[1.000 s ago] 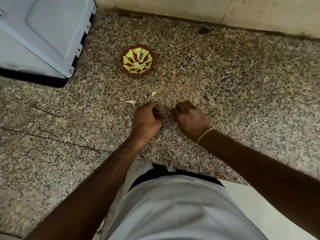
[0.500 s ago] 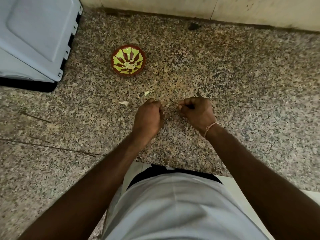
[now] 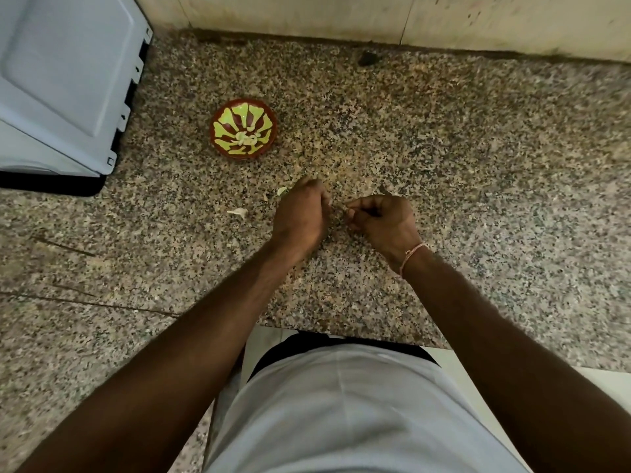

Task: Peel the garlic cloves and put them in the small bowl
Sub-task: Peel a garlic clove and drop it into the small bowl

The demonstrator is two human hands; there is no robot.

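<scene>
From the head camera, both hands work close together over the speckled counter [image 3: 444, 138]. The left hand [image 3: 300, 213] is curled tight, seemingly around a garlic clove that its fingers hide; the right hand [image 3: 379, 220] pinches something small and pale, likely skin, at its fingertips. The small bowl [image 3: 243, 133] sits beyond the left hand, well apart, with a few pale cloves inside. A loose clove [image 3: 239, 212] lies just left of the hands. Peeling well probably means holding the clove steady and pulling the skin away in strips.
</scene>
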